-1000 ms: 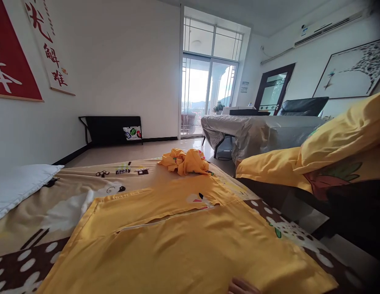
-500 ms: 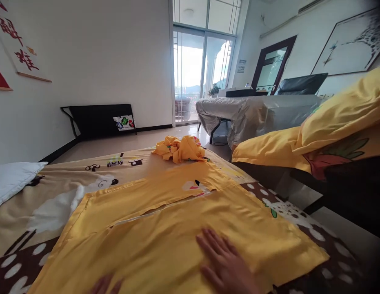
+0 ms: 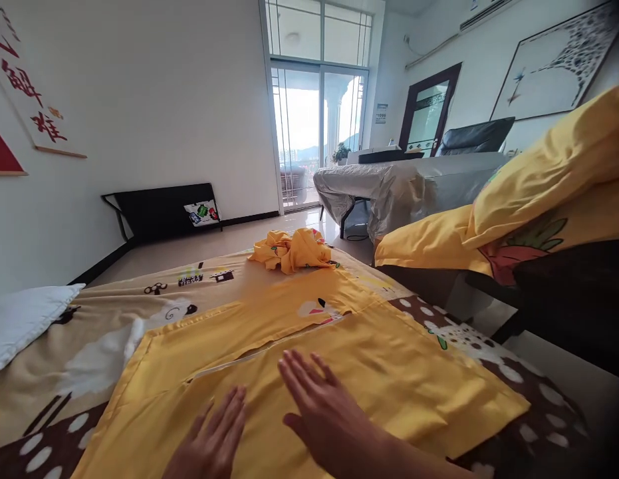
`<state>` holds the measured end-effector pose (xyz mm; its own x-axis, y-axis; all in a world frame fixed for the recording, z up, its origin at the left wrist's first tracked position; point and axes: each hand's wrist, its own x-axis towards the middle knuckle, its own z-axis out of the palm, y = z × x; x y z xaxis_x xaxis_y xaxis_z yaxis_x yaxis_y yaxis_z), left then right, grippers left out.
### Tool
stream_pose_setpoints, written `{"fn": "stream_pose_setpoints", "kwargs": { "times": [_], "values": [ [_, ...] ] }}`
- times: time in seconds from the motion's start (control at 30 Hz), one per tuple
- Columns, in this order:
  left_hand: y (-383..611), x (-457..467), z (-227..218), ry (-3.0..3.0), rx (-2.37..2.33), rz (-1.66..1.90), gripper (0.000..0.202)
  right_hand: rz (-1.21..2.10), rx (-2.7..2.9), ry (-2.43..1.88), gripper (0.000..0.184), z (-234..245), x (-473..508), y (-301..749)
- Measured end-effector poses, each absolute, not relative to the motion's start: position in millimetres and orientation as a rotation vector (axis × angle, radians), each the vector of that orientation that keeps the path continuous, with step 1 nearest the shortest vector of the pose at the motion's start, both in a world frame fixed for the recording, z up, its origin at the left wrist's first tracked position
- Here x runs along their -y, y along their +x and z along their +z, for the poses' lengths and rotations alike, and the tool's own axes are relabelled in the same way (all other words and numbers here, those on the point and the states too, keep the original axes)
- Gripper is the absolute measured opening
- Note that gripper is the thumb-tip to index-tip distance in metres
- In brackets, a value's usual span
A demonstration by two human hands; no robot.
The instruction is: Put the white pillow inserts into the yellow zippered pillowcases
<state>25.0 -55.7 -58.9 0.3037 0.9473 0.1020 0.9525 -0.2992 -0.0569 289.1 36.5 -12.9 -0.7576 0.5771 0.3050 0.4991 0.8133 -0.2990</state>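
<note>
A yellow pillowcase [image 3: 389, 372] lies spread out, with a long slit and a pale zipper edge [image 3: 239, 361] running across its middle. My left hand [image 3: 212, 432] rests flat on the cloth below the slit's left part, fingers stretched forward. Beside it on the right, my right hand [image 3: 319, 409] lies palm down on the same fabric, fingers extended and thumb out to the side. Neither hand grips anything. At the far end sits a crumpled bundle of yellow cloth [image 3: 292, 251].
Beneath is a patterned brown and beige blanket [image 3: 104, 352]. A white pillow [image 3: 27, 319] lies at left. At right, yellow bedding [image 3: 548, 193] drapes over dark furniture. Farther back stand a plastic-covered table [image 3: 413, 186] and a black folded frame [image 3: 164, 209].
My left hand has come farther into view, forward and to the right. My right hand has moved left and slightly forward over the cloth. The view has shifted a little.
</note>
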Motion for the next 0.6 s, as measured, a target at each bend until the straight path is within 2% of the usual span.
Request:
{"fn": "stream_pose_setpoints", "kwargs": {
  "times": [0.1, 0.2, 0.4, 0.6],
  "values": [
    [56, -1, -67, -2.450, 1.665, -0.165, 0.056, 0.528, 2.668, -0.555, 0.063, -18, -45, 238],
    [61, -14, -77, -2.509, 1.783, -0.270, 0.050, 0.648, 2.750, -0.544, 0.064, -43, -68, 232],
    [52, 3, -71, -2.450, 2.182, -0.169, 0.049, 0.563, 2.767, -0.808, 0.060, -55, -102, 271],
    [55, 6, -65, -2.433, 2.243, -0.205, 0.050, 0.373, 2.725, -1.247, 0.063, -63, -143, 350]
  ]
}}
